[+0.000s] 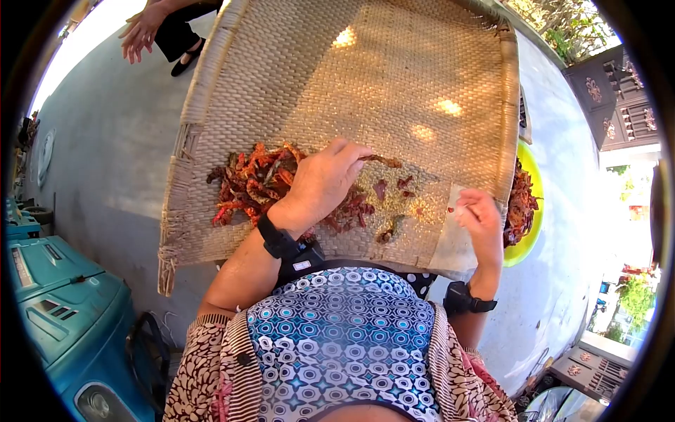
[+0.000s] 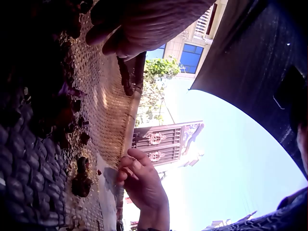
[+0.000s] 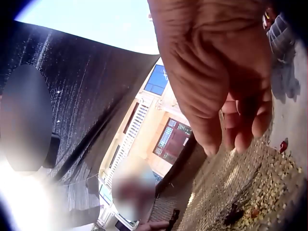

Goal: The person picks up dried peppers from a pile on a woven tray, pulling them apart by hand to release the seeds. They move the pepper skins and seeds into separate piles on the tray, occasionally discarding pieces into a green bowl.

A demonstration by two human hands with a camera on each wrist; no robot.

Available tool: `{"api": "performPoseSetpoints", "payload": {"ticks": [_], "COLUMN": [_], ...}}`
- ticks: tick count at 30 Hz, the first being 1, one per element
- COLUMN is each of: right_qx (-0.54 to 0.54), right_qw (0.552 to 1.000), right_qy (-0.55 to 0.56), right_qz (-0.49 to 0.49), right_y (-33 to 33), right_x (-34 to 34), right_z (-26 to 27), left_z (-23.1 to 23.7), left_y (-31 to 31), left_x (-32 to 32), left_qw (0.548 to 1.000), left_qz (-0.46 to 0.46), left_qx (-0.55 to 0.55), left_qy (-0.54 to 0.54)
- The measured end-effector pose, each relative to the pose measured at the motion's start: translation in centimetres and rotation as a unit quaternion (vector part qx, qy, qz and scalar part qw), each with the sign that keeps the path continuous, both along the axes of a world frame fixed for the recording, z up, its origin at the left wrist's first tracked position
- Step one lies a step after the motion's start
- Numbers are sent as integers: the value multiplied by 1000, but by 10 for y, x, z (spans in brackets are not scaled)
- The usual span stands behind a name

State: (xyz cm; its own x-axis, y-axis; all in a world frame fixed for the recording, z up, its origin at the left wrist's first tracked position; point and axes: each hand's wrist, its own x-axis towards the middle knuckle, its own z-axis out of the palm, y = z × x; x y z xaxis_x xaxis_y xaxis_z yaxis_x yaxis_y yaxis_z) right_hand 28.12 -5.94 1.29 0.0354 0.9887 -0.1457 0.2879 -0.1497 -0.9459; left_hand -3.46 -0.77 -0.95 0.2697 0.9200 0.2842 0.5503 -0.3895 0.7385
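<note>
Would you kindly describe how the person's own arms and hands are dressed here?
The left hand and right hand are gloveless. Black strapped devices circle both wrists. The sleeves are patterned in brown and cream, with some pink.

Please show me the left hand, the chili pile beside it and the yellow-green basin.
Left hand (image 1: 320, 181): head view, its back.
Chili pile (image 1: 252, 184): head view, its middle.
Yellow-green basin (image 1: 525, 246): head view, rim.

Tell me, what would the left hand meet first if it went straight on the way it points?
The left hand, pinching a dried pepper, would probably pass over bare mat and meet its far rim first; the hand's height is unclear.
</note>
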Motion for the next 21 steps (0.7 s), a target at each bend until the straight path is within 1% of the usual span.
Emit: {"api": "performPoseSetpoints", "payload": {"ticks": [1,3,6,7,10,13,16,19,21], "right_qx": [-88,-38,-9,-18,-2,3,-15,-12,5], "right_qw": [990,965,932,929,936,948,965,981,997], "right_qy": [-35,-141,-241,-261,-232,-193,-140,-107,-24], "right_qz": [108,217,270,263,266,252,220,163,67], "right_y": [-5,-12,-12,-10,-9,-5,-5,0,7], "right_x": [-21,-56,-82,-85,-84,-80,-82,-65,-43], "right_z": [2,5,8,8,0,-10,-2,-11,-15], "left_z": [0,1,-1,-2,-2,-2,-2,2,-2], "left_y": [0,0,2,2,2,1,1,1,1], "left_x": [0,0,1,0,0,-1,-3,-3,-4], "left_qw": [1000,1000,1000,1000,1000,1000,999,999,999], "left_qz": [-2,-4,15,13,10,6,5,11,20], "left_qx": [-2,-5,1,5,12,14,17,9,11], "left_qy": [3,10,8,3,-10,-21,-32,-30,-39]}}
